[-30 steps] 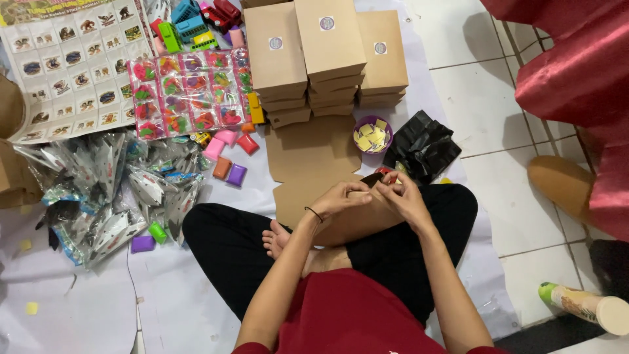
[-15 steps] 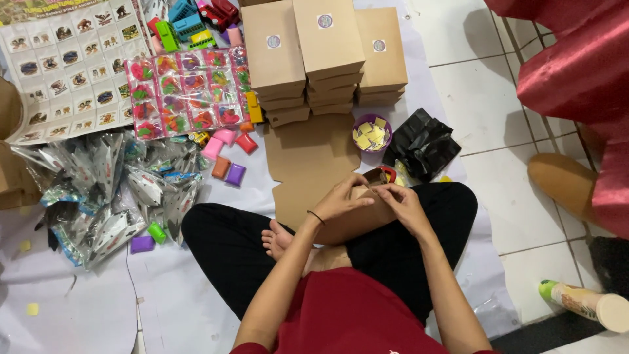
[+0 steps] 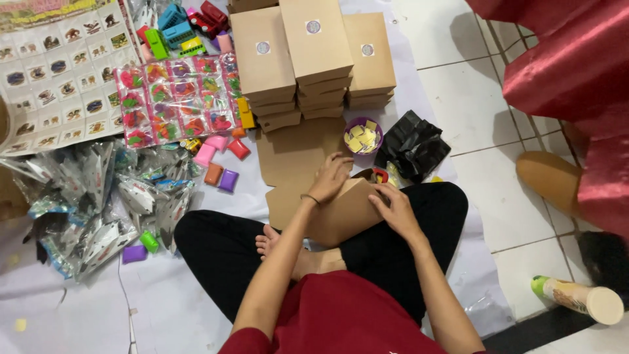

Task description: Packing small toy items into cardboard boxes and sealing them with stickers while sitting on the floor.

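Cardboard box [image 3: 344,213], brown and only partly folded, lay across the seated person's crossed legs, near the middle of the floor sheet [image 3: 164,308]. Left hand [image 3: 331,177] pressed down on the box's far edge at about 12 o'clock, fingers curled over the flap. Right hand [image 3: 393,208] rested at about 3 o'clock on the box, palm down and fingers spread flat, gripping nothing that I could make out. Something small and red [image 3: 380,174] sat just beyond the right fingertips; I could not tell what it was.

Flat brown cardboard blanks [image 3: 295,154] lay touching the box at 12 o'clock, and beyond them stood stacks of finished boxes [image 3: 313,52], each with a round sticker on top. A purple bowl of yellow slips [image 3: 362,137] sat at 1 o'clock, with a crumpled black plastic bag [image 3: 413,147] just beside it. At 10 o'clock lay a sheet of packeted toys [image 3: 177,98], small coloured blocks [image 3: 219,164] near it, and at 9 o'clock a heap of silvery wrappers [image 3: 98,203].
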